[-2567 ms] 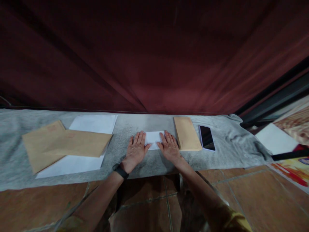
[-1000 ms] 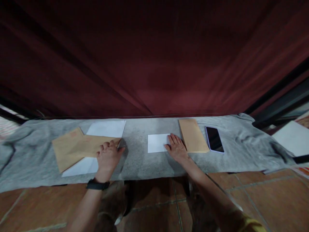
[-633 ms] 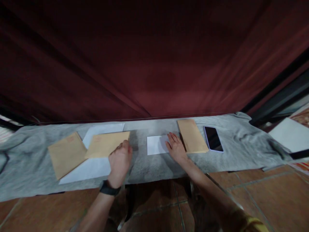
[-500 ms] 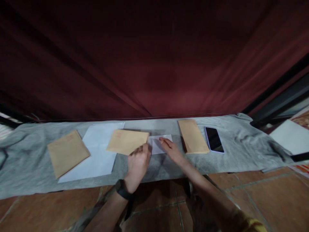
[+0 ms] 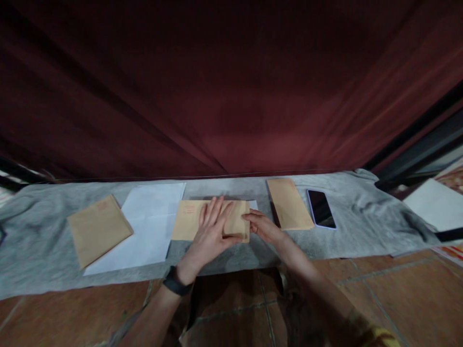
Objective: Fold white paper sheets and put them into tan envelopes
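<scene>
So the left hand (image 5: 211, 233) was spread on the kraft envelope (image 5: 238, 220) mid-frame, right hand (image 5: 264, 225) seemingly pinching its right edge, white paper (image 5: 253, 205) poking out past it, not visibly tucked in yet, envelope stack (image 5: 291, 205) center-right sitting untouched.

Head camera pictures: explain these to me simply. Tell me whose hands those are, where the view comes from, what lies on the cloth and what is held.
There is no machine here, just a person's two bare hands, seen by one camera worn on the head, looking forward and down. The left hand lies spread over a printed brown envelope; the right hand touches its right end, though a firm grip is hard to confirm. White paper peeks out behind it. On the grey cloth, more brown paper overlaps white sheets at left; a brown stack and phone lie at right.
</scene>
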`<state>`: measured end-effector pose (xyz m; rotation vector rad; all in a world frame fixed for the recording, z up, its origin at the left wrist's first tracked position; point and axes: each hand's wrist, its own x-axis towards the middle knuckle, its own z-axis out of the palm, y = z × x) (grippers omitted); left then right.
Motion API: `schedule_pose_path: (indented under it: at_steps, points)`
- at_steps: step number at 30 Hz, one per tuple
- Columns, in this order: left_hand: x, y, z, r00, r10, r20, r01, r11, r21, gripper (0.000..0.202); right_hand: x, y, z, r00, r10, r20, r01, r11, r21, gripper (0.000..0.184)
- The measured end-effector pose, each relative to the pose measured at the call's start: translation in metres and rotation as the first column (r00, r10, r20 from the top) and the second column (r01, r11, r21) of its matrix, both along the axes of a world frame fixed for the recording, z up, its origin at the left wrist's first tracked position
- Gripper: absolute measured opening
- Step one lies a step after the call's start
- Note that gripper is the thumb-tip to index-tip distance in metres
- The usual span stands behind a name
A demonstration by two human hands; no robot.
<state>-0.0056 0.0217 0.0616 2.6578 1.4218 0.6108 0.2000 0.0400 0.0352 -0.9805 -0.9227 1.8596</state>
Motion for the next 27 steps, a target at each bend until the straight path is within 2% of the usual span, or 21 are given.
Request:
schedule_pose_path:
  at_steps: [1, 3, 7, 10, 14, 19, 27]
  points:
    - [-0.010, 0.004, -0.002, 1.000, 0.007, -0.014, -0.007, 0.999, -0.037, 0.104, 0.005, 0.000, 0.002, 0.999, 0.032, 0.014, -0.032, 0.999, -0.016, 0.036]
    - [-0.025, 0.011, -0.009, 0.998, 0.003, -0.062, -0.011, 0.991, -0.136, 0.119, 0.011, 0.000, 0.002, 0.996, 0.084, 0.032, -0.083, 0.996, -0.035, 0.034]
    - [-0.036, 0.016, -0.019, 0.993, -0.068, -0.099, 0.029, 0.933, -0.359, 0.133, 0.015, -0.001, -0.002, 0.990, 0.138, 0.035, -0.136, 0.989, -0.053, 0.027]
    - [-0.034, 0.015, -0.018, 0.990, -0.105, -0.096, 0.054, 0.899, -0.436, 0.136, 0.017, 0.000, -0.006, 0.988, 0.148, 0.052, -0.146, 0.988, -0.045, 0.027]
    - [-0.032, 0.015, -0.015, 0.991, -0.112, -0.073, 0.072, 0.910, -0.408, 0.137, 0.021, 0.004, -0.010, 0.986, 0.142, 0.083, -0.141, 0.990, -0.018, 0.035]
    - [-0.031, 0.017, -0.017, 0.987, -0.143, -0.078, 0.104, 0.922, -0.372, 0.137, 0.020, 0.007, -0.011, 0.984, 0.120, 0.128, -0.127, 0.991, 0.046, 0.037]
    - [-0.026, 0.015, -0.015, 0.980, -0.113, -0.164, 0.083, 0.980, -0.180, 0.125, 0.024, 0.011, -0.021, 0.971, 0.100, 0.217, -0.131, 0.982, 0.134, 0.035]
